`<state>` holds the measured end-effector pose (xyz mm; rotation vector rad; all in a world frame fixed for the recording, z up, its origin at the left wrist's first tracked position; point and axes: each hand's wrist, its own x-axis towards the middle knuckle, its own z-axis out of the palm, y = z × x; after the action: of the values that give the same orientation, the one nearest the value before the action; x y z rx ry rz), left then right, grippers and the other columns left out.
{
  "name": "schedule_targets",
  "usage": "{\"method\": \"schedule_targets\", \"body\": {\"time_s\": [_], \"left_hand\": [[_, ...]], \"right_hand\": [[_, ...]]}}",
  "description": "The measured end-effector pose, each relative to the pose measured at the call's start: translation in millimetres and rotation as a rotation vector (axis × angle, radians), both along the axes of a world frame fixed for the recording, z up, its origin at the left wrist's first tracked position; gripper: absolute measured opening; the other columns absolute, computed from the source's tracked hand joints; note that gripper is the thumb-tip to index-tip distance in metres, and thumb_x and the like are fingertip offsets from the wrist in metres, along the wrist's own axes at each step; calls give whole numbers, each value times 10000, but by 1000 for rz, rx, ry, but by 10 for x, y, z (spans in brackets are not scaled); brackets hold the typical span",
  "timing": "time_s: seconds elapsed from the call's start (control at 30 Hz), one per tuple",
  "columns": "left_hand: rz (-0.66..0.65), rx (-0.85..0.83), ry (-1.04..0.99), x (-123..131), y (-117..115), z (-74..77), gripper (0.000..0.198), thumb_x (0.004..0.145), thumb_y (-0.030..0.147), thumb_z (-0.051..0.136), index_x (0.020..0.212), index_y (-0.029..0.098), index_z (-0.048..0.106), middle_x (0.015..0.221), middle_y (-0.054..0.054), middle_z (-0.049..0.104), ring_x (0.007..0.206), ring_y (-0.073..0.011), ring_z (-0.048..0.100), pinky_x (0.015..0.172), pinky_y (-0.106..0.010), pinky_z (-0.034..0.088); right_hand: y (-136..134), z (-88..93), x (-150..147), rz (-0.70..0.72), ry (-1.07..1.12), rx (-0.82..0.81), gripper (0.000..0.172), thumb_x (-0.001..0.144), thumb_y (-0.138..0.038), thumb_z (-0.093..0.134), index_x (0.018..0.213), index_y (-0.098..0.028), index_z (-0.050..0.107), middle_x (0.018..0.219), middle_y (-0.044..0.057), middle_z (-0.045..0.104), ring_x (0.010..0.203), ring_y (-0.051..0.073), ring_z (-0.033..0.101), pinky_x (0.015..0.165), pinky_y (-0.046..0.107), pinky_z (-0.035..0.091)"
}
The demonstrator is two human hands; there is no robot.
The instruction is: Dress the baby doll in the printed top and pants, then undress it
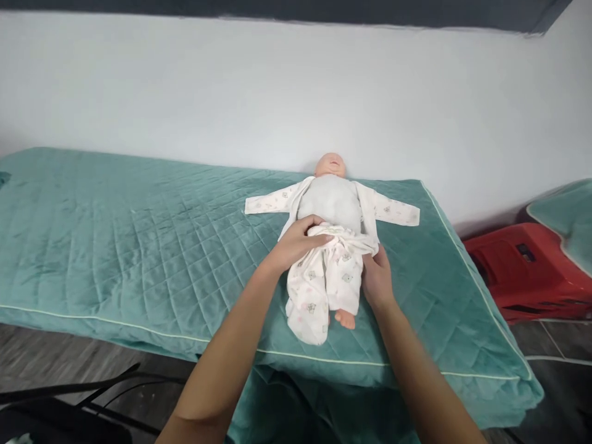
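Left hand [296, 239] gripping the printed pants [346, 271] at the waist, thumb across the front; right hand [379, 280] pinching the same waist fabric at the opposite hip. Pants are on the doll [330, 198], which lies on its back on the green quilted cover [185, 246], head by the wall [277, 92]. One foot [345, 319] pokes out; other pant leg reaches farther toward the front edge. Matching shirt [395, 211] open, sleeves spread.
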<state>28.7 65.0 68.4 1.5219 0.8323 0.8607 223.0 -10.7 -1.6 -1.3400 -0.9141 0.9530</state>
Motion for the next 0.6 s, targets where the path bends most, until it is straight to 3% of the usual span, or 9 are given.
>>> {"method": "schedule_targets", "body": {"time_s": [0.1, 0.17, 0.27, 0.37, 0.5, 0.6], "left_hand": [[-52, -138, -169, -140, 31, -158, 343, 707, 385, 808, 952, 182, 679, 954, -9, 643, 905, -175, 587, 830, -254, 429], [-69, -201, -274, -170, 37, -244, 342, 684, 364, 830, 935, 177, 692, 944, -11, 641, 869, -159, 585, 806, -245, 431], [-63, -268, -364, -146, 24, -317, 367, 658, 377, 858, 911, 172, 690, 890, -8, 633, 788, -137, 570, 749, -237, 435], [-21, -294, -415, -105, 6, -353, 378, 665, 412, 858, 884, 170, 667, 832, 0, 622, 738, -126, 555, 713, -231, 433], [29, -239, -412, -95, 6, -379, 360, 720, 454, 823, 876, 171, 667, 826, 5, 618, 750, -121, 548, 726, -221, 429], [-27, -192, -359, -121, 16, -367, 394, 712, 446, 835, 965, 182, 689, 900, -4, 645, 816, -139, 574, 754, -225, 444]], "right_hand": [[-84, 95, -21, -63, -177, 137, 345, 865, -344, 653, 1189, -246, 588, 1338, 81, 619, 1239, 247, 570, 1073, 406, 439], [-117, 232, -38, 8, -370, 248, 329, 892, -318, 640, 1211, -268, 581, 1435, 83, 545, 1330, 261, 506, 1114, 433, 399], [-53, 516, -78, 188, -625, 320, 396, 875, -364, 684, 1249, -282, 580, 1416, 94, 561, 1319, 301, 510, 1078, 470, 418], [176, 824, -139, 492, -725, 161, 437, 833, -471, 731, 1194, -252, 620, 1154, 74, 699, 1053, 282, 646, 863, 396, 502], [536, 1036, -169, 787, -646, -108, 328, 792, -504, 752, 910, -204, 689, 814, 1, 698, 742, 187, 629, 632, 281, 437], [670, 938, -111, 774, -292, -146, 261, 746, -406, 798, 791, -185, 666, 718, -25, 644, 645, 134, 582, 581, 248, 419]]}}
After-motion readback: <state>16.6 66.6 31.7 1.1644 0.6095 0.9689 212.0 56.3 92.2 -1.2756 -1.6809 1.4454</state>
